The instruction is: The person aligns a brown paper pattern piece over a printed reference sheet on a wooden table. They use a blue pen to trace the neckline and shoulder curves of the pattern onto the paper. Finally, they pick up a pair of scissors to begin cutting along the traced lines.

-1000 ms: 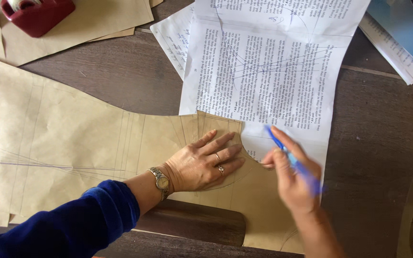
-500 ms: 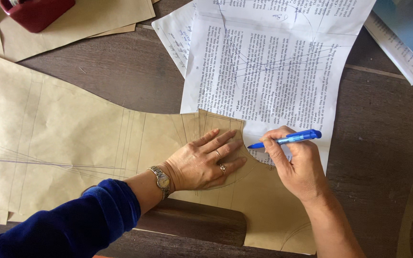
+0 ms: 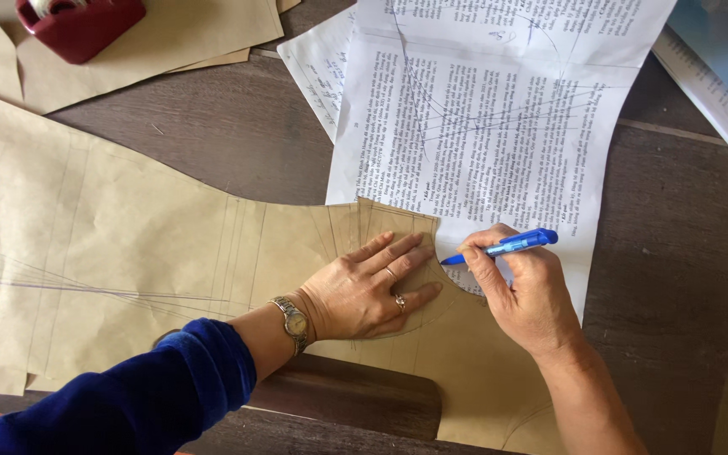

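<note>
The blue pen (image 3: 505,247) lay pinched between the thumb and curled fingers of the right hand (image 3: 526,291), its tip pointing left and touching down right at the curved edge of the brown paper pattern piece (image 3: 170,253), where that edge overlapped the printed white sheet (image 3: 499,118). The right hand's fingers were closed firmly round the barrel, the heel of the hand resting on the brown paper below.

Just beside it, the left hand (image 3: 372,291) was spread flat, fingers fully open and holding nothing, pressing the pleated or folded part of the pattern down onto the table (a ring on one finger, a wristwatch (image 3: 294,322) at the cuff of a blue sleeve (image 3: 136,396)). Faint ruled lines ran across the brown paper to the left.

Further out, the dark wooden table (image 3: 684,278) carried more brown paper at the top left, with a red tape dispenser (image 3: 82,24) on it, and another printed sheet (image 3: 705,80) at the top right.

The likely trouble here seemed to be slippage: the pattern sat loose on a smooth printed sheet, so any easing of the left hand's pressure could let the folds spring open or the edge creep, and the traced curve would wander. The pen tip could also catch the paper's edge and skip.
</note>
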